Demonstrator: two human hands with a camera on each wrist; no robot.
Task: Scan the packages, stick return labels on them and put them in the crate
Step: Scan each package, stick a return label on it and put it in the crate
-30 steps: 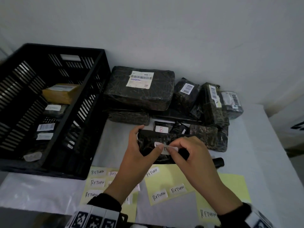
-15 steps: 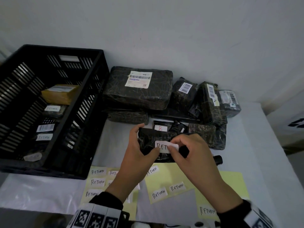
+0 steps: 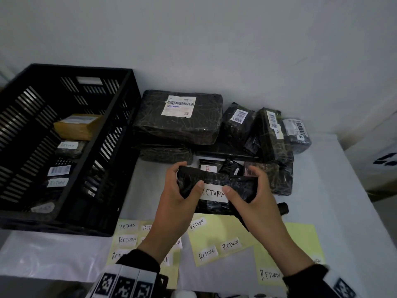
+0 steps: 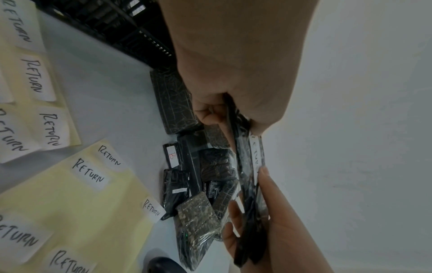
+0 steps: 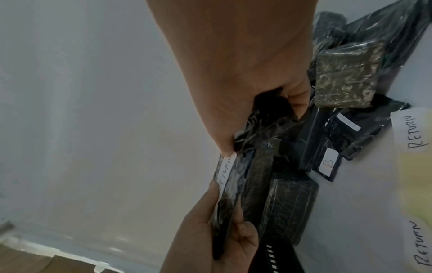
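black wrapped package (image 3: 217, 186) is held above the white table (image 3: 335, 211), its white label (image 3: 213, 192) reading "return". left hand (image 3: 180, 198) and right hand (image 3: 255, 196) each grip an end, thumbs pressing the label's edges. three yellow sheets (image 3: 223, 231) carry more "return" stickers; black crate (image 3: 120, 151) stands left.

The return label (image 3: 213, 192) went flat onto the black package (image 3: 217, 186). Both thumbs slid apart to its ends, and the right hand (image 3: 254, 198) took hold.
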